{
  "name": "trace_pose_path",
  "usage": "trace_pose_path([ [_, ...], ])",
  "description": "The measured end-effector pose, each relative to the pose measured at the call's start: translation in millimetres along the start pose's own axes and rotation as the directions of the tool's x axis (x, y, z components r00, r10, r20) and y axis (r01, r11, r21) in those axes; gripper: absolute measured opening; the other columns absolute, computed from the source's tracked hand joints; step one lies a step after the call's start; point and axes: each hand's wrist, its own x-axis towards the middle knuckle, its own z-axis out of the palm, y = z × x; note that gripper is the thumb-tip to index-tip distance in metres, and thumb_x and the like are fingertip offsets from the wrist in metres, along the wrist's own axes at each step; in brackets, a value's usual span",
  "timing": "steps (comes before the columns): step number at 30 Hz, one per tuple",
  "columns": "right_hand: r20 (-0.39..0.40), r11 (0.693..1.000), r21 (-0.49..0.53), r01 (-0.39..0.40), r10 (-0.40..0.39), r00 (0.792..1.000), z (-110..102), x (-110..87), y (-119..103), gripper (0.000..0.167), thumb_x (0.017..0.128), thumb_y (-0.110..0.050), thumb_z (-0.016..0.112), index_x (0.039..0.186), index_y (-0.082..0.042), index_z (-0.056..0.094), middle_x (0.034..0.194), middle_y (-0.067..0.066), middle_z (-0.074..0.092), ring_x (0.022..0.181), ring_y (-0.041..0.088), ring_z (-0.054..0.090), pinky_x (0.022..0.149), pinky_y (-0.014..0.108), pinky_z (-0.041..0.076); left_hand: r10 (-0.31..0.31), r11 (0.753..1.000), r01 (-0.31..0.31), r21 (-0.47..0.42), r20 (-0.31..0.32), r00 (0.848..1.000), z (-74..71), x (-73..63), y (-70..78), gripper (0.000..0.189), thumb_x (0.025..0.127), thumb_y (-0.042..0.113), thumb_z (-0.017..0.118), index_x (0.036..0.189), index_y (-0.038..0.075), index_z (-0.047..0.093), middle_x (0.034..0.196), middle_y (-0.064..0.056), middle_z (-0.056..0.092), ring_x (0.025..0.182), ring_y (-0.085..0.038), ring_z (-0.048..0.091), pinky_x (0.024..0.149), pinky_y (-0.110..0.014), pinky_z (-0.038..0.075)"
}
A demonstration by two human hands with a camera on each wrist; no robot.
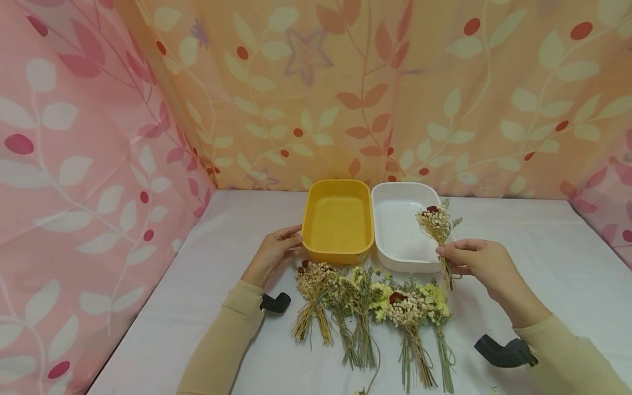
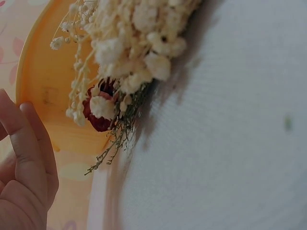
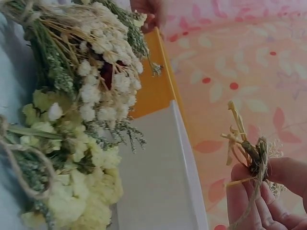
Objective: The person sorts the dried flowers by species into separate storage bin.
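My right hand (image 1: 479,263) pinches a small dried flower bouquet (image 1: 436,225) by its tied stems, thumb against fingers. Its cream blossoms and dark red bloom point up, over the right side of the white bin (image 1: 406,262). In the right wrist view the stem ends and twine (image 3: 259,163) show between the fingertips. With fairly straight fingers, my left hand (image 1: 276,249) touches the left side of the yellow bin (image 1: 338,257). Several tied bouquets lie in front of both bins: a cream one (image 1: 316,285), a green one (image 1: 362,312), a cream one with a red bloom (image 1: 410,310) and a yellow one (image 1: 436,302).
The two bins stand side by side on a white-covered table (image 1: 227,219). Behind them hangs an orange leaf-patterned curtain (image 1: 296,109), with a pink one (image 1: 74,164) on the left. A loose stem (image 1: 372,373) lies near the front edge.
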Motion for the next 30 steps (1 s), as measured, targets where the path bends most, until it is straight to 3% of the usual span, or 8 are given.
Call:
trace_pose_path([
  [4, -0.001, 1.0, 0.022, 0.015, -0.015, 1.0, 0, 7.9, -6, 0.055, 0.092, -0.046, 0.069, 0.117, 0.003, 0.067, 0.081, -0.016, 0.069, 0.075, 0.002, 0.068, 0.073, 0.023, 0.059, -0.001, 1.0, 0.001, -0.003, 0.002, 1.0, 0.6, 1.2, -0.3, 0.044, 0.098, 0.012, 0.063, 0.141, 0.007, 0.056, 0.096, 0.005, 0.067, 0.081, -0.006, 0.066, 0.068, -0.017, 0.055],
  [10, -0.002, 0.999, 0.046, 0.02, -0.02, 1.0, 3, 20.8, -15, 0.055, 0.092, -0.045, 0.07, 0.119, 0.003, 0.066, 0.08, -0.017, 0.069, 0.074, 0.001, 0.068, 0.073, 0.021, 0.059, -0.007, 1.0, 0.007, 0.002, -0.005, 1.0, 1.2, 1.2, -0.5, 0.044, 0.098, 0.013, 0.063, 0.141, 0.008, 0.057, 0.114, -0.008, 0.068, 0.082, -0.006, 0.067, 0.069, -0.017, 0.055],
  [16, -0.006, 0.998, 0.053, 0.014, -0.014, 1.0, 9, 33.1, -20, 0.057, 0.092, -0.045, 0.069, 0.122, 0.003, 0.065, 0.079, -0.018, 0.068, 0.074, -0.001, 0.067, 0.072, 0.019, 0.058, -0.005, 1.0, 0.005, 0.001, -0.014, 1.0, 1.2, 1.9, -0.8, 0.043, 0.098, 0.013, 0.063, 0.14, 0.007, 0.057, 0.114, -0.011, 0.068, 0.082, -0.007, 0.066, 0.068, -0.018, 0.055],
  [22, -0.011, 0.998, 0.069, 0.001, 0.0, 1.0, 13, 42.7, -23, 0.058, 0.091, -0.048, 0.07, 0.121, 0.002, 0.065, 0.077, -0.018, 0.068, 0.074, 0.0, 0.067, 0.072, 0.018, 0.057, -0.018, 1.0, 0.019, 0.018, -0.028, 0.999, 1.5, 1.6, -0.7, 0.042, 0.098, 0.014, 0.064, 0.139, 0.01, 0.059, 0.127, -0.017, 0.063, 0.083, -0.007, 0.067, 0.07, -0.018, 0.056],
  [30, -0.009, 0.992, 0.127, -0.027, 0.028, 1.0, 19, 55.0, -27, 0.059, 0.09, -0.044, 0.071, 0.124, 0.004, 0.062, 0.074, -0.019, 0.067, 0.071, -0.002, 0.067, 0.072, 0.019, 0.059, -0.002, 1.0, 0.002, 0.014, -0.02, 1.0, 0.5, -0.2, -1.2, 0.045, 0.098, 0.015, 0.064, 0.141, 0.007, 0.056, 0.123, -0.016, 0.066, 0.081, -0.007, 0.067, 0.068, -0.018, 0.055],
])
